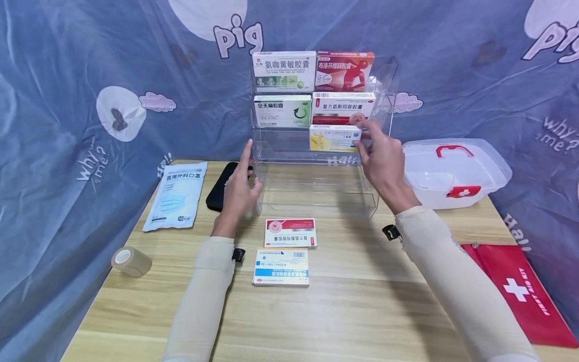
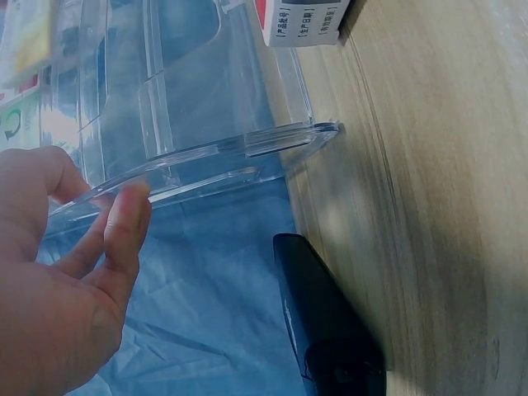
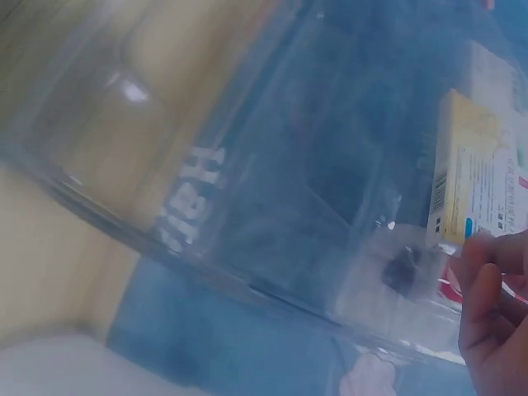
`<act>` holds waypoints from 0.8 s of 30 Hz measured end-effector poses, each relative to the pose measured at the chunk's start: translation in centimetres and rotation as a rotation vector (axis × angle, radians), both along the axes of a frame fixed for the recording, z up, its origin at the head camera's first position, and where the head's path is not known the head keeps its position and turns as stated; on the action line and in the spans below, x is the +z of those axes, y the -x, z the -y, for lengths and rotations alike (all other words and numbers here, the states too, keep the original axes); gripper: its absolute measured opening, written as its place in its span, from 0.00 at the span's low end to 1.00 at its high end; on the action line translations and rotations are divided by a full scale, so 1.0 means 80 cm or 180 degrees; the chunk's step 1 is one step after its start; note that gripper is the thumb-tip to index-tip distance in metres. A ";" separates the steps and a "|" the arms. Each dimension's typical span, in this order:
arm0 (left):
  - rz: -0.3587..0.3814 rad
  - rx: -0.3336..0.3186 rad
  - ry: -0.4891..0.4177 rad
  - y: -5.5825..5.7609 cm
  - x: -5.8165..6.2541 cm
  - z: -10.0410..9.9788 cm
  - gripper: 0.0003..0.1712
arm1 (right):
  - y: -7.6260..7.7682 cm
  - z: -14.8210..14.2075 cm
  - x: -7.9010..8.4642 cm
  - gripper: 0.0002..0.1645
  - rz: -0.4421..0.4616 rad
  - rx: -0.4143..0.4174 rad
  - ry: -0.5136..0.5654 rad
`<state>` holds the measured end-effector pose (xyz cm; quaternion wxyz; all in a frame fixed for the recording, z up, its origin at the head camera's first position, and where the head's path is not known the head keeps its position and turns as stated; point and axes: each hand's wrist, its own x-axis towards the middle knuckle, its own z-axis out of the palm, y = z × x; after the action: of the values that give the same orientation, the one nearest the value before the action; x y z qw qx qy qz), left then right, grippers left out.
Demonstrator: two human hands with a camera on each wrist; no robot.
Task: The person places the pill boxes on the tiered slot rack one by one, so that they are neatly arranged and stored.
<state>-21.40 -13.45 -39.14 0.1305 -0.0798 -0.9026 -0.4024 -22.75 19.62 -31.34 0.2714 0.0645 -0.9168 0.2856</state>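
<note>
My right hand pinches the right end of a yellow-and-white medicine box at the third tier of a clear acrylic display rack. In the right wrist view the thumb and fingers hold that box's edge. My left hand grips the rack's left side panel, the panel edge running between thumb and fingers in the left wrist view. Above stand a green-and-white box, a red-and-white box, a white box and a red box.
Two medicine boxes, one red-and-white and one blue-and-white, lie before the rack. Leftward are a mask packet, a black case and a tan tape roll. A lidded white bin and red first-aid pouch lie right.
</note>
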 end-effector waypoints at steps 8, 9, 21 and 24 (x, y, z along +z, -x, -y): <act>0.0001 0.0004 0.0000 0.002 -0.003 0.000 0.63 | 0.011 0.010 -0.019 0.19 0.0202 -0.0092 -0.0226; -0.0006 0.0004 -0.0005 0.002 -0.002 0.000 0.63 | 0.012 0.012 -0.020 0.19 0.0260 -0.0093 -0.0241; -0.0057 0.0000 -0.0024 0.001 0.000 0.000 0.63 | 0.022 0.072 -0.020 0.21 0.0473 0.0239 -0.0321; -0.0034 -0.0001 -0.0046 0.000 -0.002 -0.001 0.63 | 0.026 0.088 -0.021 0.21 0.0477 0.0317 -0.0339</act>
<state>-21.43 -13.40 -39.28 0.1357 -0.0811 -0.8990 -0.4085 -24.85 12.55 -33.05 0.1838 0.1028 -0.9441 0.2536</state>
